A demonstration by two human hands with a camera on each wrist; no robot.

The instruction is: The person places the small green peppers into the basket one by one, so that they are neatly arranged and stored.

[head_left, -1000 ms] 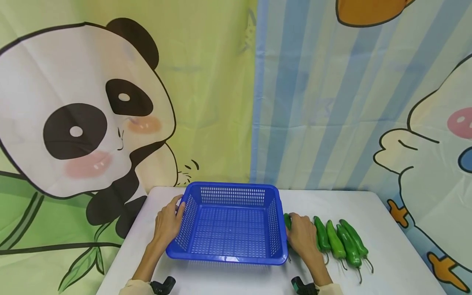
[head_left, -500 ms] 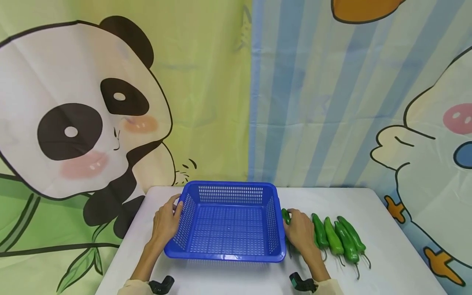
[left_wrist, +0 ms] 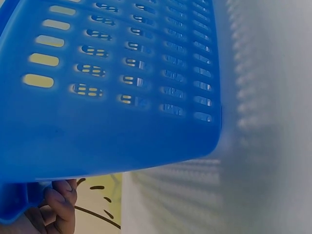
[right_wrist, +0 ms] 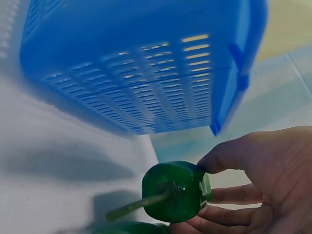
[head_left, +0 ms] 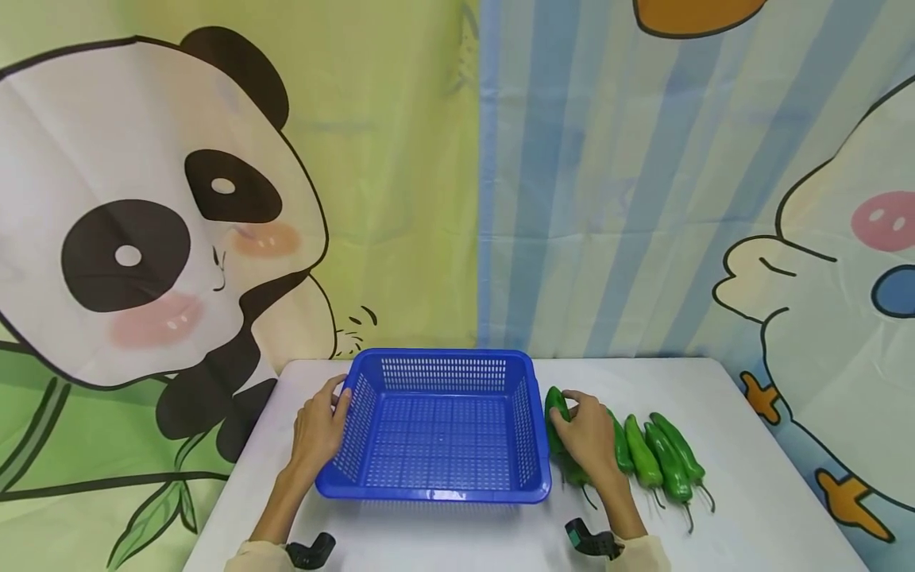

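Note:
A blue plastic basket (head_left: pixel 436 437) with slotted walls stands on the white table. My left hand (head_left: pixel 314 429) grips its left rim, and in the left wrist view the fingers (left_wrist: pixel 62 200) curl at the rim's edge. Just beyond the basket's right side, my right hand (head_left: pixel 589 437) pinches a green pepper (head_left: pixel 557 407) between thumb and fingers. In the right wrist view, the held pepper (right_wrist: pixel 168 192) shows its stem end toward the camera. Part of another green pepper (right_wrist: pixel 134 228) appears below it.
Several green peppers (head_left: pixel 672 469) lie side by side right of my right hand, stems toward me. The white table (head_left: pixel 758 492) ends at a back edge against a printed curtain (head_left: pixel 400 199) with a panda.
More of the pepper in my right hand shows beside the basket now, and it seems slightly raised. My left hand keeps its grip on the rim. The head view has shifted a little.

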